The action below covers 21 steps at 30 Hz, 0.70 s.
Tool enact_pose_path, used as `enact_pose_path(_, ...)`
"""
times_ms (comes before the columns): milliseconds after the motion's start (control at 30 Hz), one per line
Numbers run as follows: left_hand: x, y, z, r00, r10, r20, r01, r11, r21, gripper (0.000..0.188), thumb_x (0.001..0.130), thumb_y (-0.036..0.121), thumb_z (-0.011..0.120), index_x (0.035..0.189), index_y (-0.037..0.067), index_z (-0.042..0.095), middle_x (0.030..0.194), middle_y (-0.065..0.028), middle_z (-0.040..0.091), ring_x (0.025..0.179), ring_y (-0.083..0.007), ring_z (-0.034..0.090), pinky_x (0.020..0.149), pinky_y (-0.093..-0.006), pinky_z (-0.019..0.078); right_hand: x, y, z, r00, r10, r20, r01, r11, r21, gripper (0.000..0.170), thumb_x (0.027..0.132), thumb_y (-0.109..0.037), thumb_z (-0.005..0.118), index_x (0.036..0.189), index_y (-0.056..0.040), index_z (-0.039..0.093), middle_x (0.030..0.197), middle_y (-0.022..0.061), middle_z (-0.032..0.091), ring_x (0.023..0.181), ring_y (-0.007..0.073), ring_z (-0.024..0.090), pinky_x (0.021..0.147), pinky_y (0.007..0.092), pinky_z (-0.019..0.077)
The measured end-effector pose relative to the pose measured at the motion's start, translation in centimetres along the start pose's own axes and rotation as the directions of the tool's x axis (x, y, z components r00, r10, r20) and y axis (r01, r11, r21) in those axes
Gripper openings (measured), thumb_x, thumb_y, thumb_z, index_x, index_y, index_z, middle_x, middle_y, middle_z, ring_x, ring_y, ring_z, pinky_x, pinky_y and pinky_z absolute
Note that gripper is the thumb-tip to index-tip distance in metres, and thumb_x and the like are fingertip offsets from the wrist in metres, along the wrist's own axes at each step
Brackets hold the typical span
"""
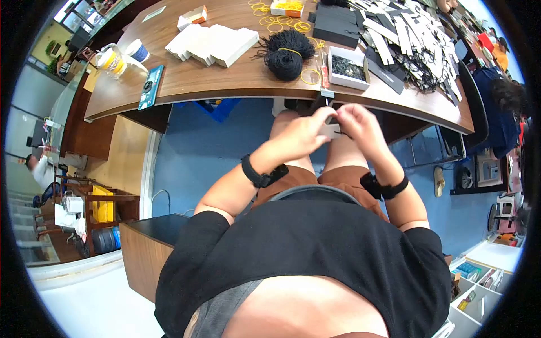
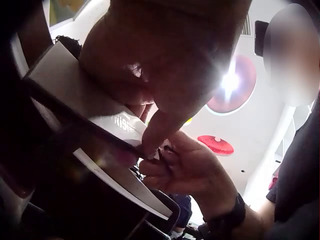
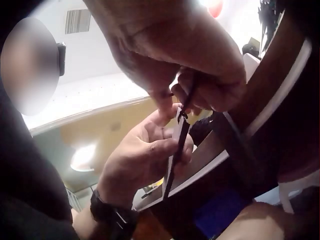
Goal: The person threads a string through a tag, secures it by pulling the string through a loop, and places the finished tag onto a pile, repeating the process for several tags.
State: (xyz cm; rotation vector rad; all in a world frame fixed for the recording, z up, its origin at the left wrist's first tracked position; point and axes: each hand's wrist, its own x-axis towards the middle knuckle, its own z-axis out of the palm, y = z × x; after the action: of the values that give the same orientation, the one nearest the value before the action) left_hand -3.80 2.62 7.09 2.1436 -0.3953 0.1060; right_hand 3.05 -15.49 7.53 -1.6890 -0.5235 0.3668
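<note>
Both hands meet just in front of the table edge, above the lap. My left hand (image 1: pixel 301 135) grips a thin white tag (image 2: pixel 60 75) with printed lettering; in the right wrist view it is seen nearly edge-on. At the tag's end, a black cord (image 3: pixel 189 94) passes through and makes a small loop. My right hand (image 1: pixel 362 128) pinches this cord with curled fingers, close against the left fingertips. Part of the tag is hidden behind the left hand in the left wrist view.
On the wooden table (image 1: pixel 220 84) lie a black cord bundle (image 1: pixel 286 53), white card stacks (image 1: pixel 234 46), an open white box (image 1: pixel 348 67) of small dark pieces, and heaped tags (image 1: pixel 414 42). Yellow bands (image 1: pixel 276 23), a cup (image 1: pixel 137 50) and a teal packet (image 1: pixel 151 87) lie farther off.
</note>
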Motion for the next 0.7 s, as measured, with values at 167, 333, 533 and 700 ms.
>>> enact_pose_path(167, 0.4, 0.6, 0.3, 0.998, 0.044, -0.035, -0.045, 0.998, -0.043, 0.039, 0.077, 0.015, 0.065, 0.109, 0.007, 0.044, 0.09, -0.0176, 0.062, 0.09, -0.0368, 0.06, 0.076, -0.0433, 0.0478, -0.7, -2.7, -0.9, 0.977, 0.049, 0.206, 0.057, 0.877, -0.477, 0.024, 0.078, -0.02, 0.068, 0.08, 0.0025, 0.062, 0.063, 0.0128, 0.057, 0.058, 0.0172, 0.054, 0.056, 0.0318, 0.0442)
enact_pose_path(333, 3.0, -1.9, -8.9, 0.833, 0.224, -0.506, -0.009, 0.919, 0.393, 0.016, 0.071, 0.016, 0.069, 0.079, 0.005, 0.061, 0.082, -0.0108, 0.06, 0.086, -0.0309, 0.054, 0.079, -0.0407, 0.0417, 5.2, -3.2, -11.3, 0.935, -0.065, -0.349, 0.016, 0.99, -0.143, 0.021, 0.081, -0.03, 0.065, 0.082, -0.0092, 0.062, 0.063, -0.0053, 0.051, 0.054, 0.0058, 0.039, 0.051, 0.023, 0.0317)
enact_pose_path(533, 3.5, -11.0, -15.6, 0.646, 0.11, -0.755, 0.579, 0.574, 0.579, 0.029, 0.07, 0.026, 0.074, 0.089, 0.008, 0.062, 0.095, -0.0153, 0.057, 0.096, -0.0335, 0.051, 0.083, -0.0441, 0.0426, 11.6, -2.7, -20.0, 0.591, -0.337, -0.733, -0.015, 0.904, -0.427, 0.071, 0.08, -0.049, 0.062, 0.131, -0.0018, 0.045, 0.119, 0.0216, 0.051, 0.118, 0.0318, 0.042, 0.102, 0.0387, 0.029)
enact_pose_path(700, 3.3, -11.5, -17.2, 0.638, 0.044, -0.769, 0.594, 0.608, 0.527, 0.018, 0.07, 0.024, 0.072, 0.081, 0.011, 0.068, 0.085, -0.0099, 0.063, 0.09, -0.0321, 0.056, 0.078, -0.044, 0.044, 9.6, -1.3, -14.1, 0.466, -0.718, -0.516, 0.261, 0.669, -0.696, 0.039, 0.081, -0.023, 0.066, 0.114, -0.0034, 0.058, 0.113, 0.0151, 0.057, 0.111, 0.0283, 0.049, 0.095, 0.0373, 0.0368)
